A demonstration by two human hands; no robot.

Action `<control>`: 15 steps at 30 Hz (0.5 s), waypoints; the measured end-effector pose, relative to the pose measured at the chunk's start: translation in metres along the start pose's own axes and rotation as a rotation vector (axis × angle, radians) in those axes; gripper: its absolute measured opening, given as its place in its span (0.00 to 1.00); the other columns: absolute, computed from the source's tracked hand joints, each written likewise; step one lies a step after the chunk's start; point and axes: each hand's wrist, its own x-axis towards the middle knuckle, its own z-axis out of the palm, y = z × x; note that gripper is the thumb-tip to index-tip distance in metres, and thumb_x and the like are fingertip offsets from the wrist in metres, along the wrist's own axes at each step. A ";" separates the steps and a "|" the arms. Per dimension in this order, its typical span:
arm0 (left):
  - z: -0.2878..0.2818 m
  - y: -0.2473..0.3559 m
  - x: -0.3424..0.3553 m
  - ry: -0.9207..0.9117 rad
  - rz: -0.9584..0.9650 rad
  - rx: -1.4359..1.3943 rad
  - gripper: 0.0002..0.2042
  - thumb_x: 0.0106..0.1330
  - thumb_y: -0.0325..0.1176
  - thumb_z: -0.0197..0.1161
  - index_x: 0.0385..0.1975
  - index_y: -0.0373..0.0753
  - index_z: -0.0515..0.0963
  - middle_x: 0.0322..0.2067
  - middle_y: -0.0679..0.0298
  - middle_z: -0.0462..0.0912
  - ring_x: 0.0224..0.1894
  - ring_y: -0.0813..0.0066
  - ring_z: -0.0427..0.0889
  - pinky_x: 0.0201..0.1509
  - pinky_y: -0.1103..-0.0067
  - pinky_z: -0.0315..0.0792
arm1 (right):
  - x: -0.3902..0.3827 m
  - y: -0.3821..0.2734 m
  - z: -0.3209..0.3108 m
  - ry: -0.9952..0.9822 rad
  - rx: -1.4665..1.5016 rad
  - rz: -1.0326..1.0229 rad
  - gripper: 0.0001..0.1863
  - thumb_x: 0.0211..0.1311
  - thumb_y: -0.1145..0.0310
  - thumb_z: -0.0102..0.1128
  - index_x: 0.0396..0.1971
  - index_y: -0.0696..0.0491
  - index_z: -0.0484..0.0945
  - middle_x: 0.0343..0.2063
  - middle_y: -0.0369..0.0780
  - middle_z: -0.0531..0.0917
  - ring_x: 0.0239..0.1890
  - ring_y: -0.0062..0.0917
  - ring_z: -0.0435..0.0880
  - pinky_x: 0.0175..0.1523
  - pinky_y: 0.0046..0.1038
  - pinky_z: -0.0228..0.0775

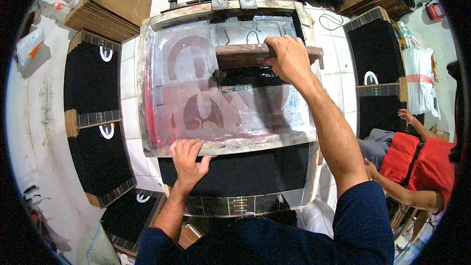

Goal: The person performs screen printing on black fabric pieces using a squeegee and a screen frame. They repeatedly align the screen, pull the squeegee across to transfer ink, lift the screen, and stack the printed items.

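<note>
A: How does the right hand (289, 59) sit?

B: Palm down on the wooden-handled squeegee (240, 56), right of the handle's middle; the fingers curl over the far side, so the grip is wrapped around the wood; its thumb I cannot make out.

A: And the arm behind it?

B: The bare forearm slants from the near right toward the far middle, reaching well out over the screen-printing frame (143, 93); a navy sleeve (363, 211) covers the upper arm.

A: The left hand (189, 159)?

B: At the frame's near rail, left of the middle; the fingers lie over the rail, pointing far, with the thumb spread out to the right; whether it pinches the rail I cannot tell, since the underside is hidden; that forearm rises from the near left.

A: Where exactly is the squeegee?

B: Over the far half of the screen, its handle running left to right, the right end above the frame's right rail; dark ink (219, 76) shows by its left end; whether the blade presses the mesh I cannot tell.

A: And beneath the frame?

B: Black fabric (235, 172), showing along the near side; two hinge clamps (220, 2) hold the far rail.
</note>
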 end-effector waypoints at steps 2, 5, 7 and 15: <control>-0.001 0.002 0.002 0.005 0.006 0.002 0.22 0.47 0.35 0.77 0.43 0.38 0.81 0.41 0.60 0.83 0.47 0.58 0.79 0.60 0.60 0.63 | -0.005 -0.005 -0.003 -0.050 -0.010 0.023 0.22 0.46 0.74 0.75 0.45 0.50 0.81 0.39 0.39 0.86 0.47 0.38 0.83 0.51 0.43 0.69; -0.001 0.003 0.002 -0.012 -0.021 -0.009 0.21 0.47 0.35 0.76 0.43 0.38 0.82 0.41 0.60 0.83 0.47 0.58 0.79 0.61 0.60 0.63 | -0.024 -0.015 0.000 -0.155 -0.003 0.046 0.21 0.47 0.74 0.75 0.44 0.50 0.81 0.39 0.38 0.86 0.47 0.37 0.82 0.51 0.42 0.68; 0.000 0.002 0.002 -0.014 -0.042 -0.019 0.21 0.47 0.34 0.76 0.42 0.38 0.82 0.42 0.61 0.84 0.47 0.59 0.79 0.61 0.59 0.63 | -0.030 -0.016 0.006 -0.174 0.015 0.034 0.20 0.49 0.75 0.75 0.44 0.51 0.82 0.39 0.38 0.86 0.47 0.37 0.81 0.51 0.40 0.66; 0.000 0.005 0.003 -0.009 -0.062 0.016 0.21 0.44 0.33 0.76 0.41 0.37 0.84 0.42 0.62 0.85 0.48 0.60 0.80 0.60 0.61 0.63 | 0.097 0.053 0.030 -0.107 -0.062 -0.016 0.25 0.47 0.67 0.75 0.50 0.46 0.84 0.40 0.44 0.89 0.46 0.43 0.88 0.52 0.47 0.76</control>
